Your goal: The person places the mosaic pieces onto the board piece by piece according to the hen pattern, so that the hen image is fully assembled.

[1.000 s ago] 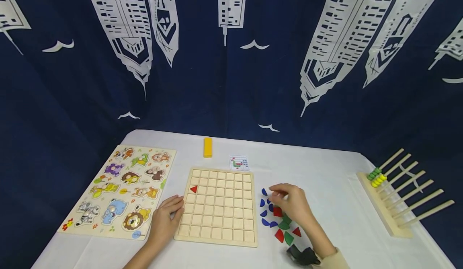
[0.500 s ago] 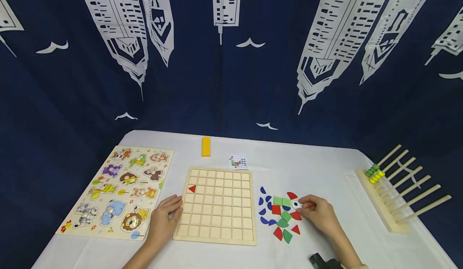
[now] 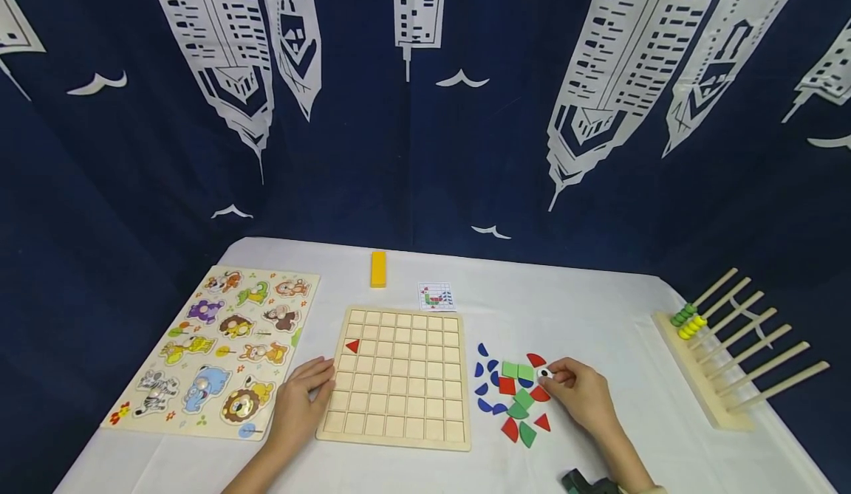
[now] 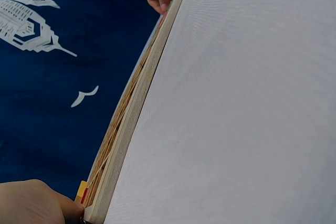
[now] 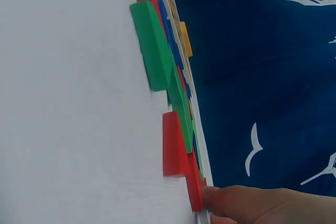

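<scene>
In the head view my left hand (image 3: 301, 399) touches the left edge of a wooden grid board (image 3: 397, 387), its fingers fairly straight. One red triangle (image 3: 353, 346) lies in a cell near the board's upper left. My right hand (image 3: 585, 396) pinches a white disc with a black dot (image 3: 544, 373) between thumb and fingertips, right of the loose pieces. Around it lie blue half-round pieces (image 3: 483, 405), green squares (image 3: 510, 370), a red square (image 3: 507, 386) and red and green quarter-round pieces (image 3: 527, 435). In the right wrist view the disc is hidden.
An animal puzzle board (image 3: 219, 376) lies at the left. Behind the grid board are a yellow block (image 3: 378, 269) and a small picture card (image 3: 436, 297). A wooden peg rack (image 3: 701, 376) with green and yellow beads stands at the right.
My right hand has moved right and down from above the pieces, uncovering several of them, and now pinches the white disc. My left hand stays at the board's edge.
</scene>
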Motion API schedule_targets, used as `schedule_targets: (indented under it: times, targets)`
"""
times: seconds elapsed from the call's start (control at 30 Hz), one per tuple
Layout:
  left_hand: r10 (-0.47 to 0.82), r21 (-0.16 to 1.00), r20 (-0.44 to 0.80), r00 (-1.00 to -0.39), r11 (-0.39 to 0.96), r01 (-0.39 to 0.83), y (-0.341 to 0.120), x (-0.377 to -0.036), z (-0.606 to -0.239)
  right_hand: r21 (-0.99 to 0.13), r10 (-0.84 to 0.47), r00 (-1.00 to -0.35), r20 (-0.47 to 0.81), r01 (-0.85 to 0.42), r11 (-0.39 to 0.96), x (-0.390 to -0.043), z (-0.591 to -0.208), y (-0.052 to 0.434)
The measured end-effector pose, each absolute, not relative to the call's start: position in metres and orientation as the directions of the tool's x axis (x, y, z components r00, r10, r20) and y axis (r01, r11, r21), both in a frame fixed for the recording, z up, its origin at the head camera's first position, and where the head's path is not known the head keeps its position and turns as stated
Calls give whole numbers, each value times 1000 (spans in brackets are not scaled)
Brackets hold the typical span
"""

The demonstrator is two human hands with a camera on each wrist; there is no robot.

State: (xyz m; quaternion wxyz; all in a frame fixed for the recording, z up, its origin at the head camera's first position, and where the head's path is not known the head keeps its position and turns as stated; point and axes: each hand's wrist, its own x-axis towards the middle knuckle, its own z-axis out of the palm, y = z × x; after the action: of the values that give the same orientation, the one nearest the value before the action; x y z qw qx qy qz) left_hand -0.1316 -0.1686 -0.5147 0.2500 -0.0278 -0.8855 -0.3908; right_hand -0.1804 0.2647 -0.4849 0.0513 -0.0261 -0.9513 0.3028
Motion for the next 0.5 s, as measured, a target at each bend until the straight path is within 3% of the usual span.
schedule_targets:
  times: [0.5]
  targets:
    - [-143, 675, 471, -871, 693, 251, -171, -133, -516, -541, 26, -984, 174, -73, 838, -182, -470, 251]
